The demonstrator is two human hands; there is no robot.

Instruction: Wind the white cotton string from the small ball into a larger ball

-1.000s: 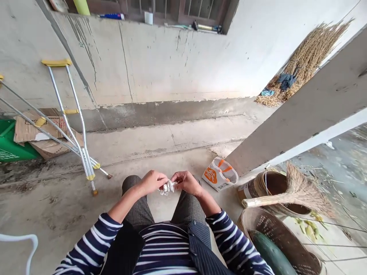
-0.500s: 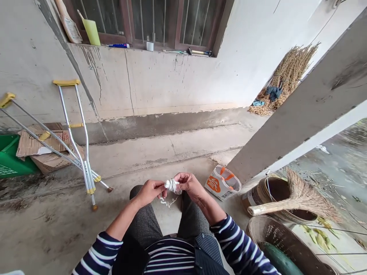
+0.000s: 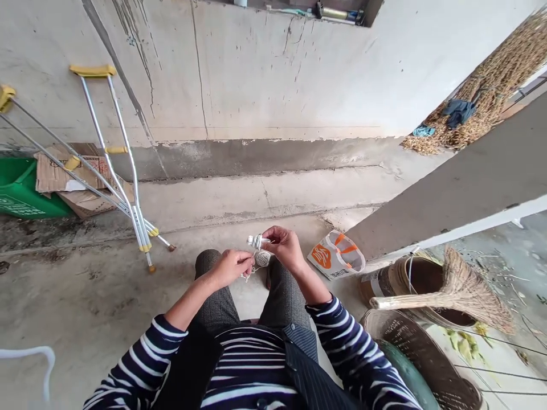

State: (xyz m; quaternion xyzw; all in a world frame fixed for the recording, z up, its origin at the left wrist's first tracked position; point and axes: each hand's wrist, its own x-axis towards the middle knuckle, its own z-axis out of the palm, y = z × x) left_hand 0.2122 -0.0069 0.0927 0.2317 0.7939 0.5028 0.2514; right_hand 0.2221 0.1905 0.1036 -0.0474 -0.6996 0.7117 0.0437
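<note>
Between the thumb and fingers of my right hand [image 3: 284, 248] is a small wound bundle of white yarn [image 3: 254, 241], held out over my knees. My left hand [image 3: 233, 266] is closed in a pinch just below and left of the bundle, on a thin strand of the same yarn. A loose, crinkled end [image 3: 247, 278] hangs under the left fingers. Below the bundle, between the two hands, shows a round pale ball of yarn [image 3: 262, 259]; what it rests on is hidden.
Crutches [image 3: 135, 216] stand at the left by cardboard [image 3: 55, 171] and a green bin [image 3: 25, 191]. Right of my knees are a white-and-orange bag [image 3: 327, 259], a bucket [image 3: 395, 273] with a straw broom [image 3: 461, 290] across it, and a basket [image 3: 448, 376] holding a large green gourd-like thing [image 3: 404, 370].
My view has tilted down. The left hand has moved away from the bundle's end to below it, and the round ball of yarn now shows more plainly. The right hand keeps its grip.
</note>
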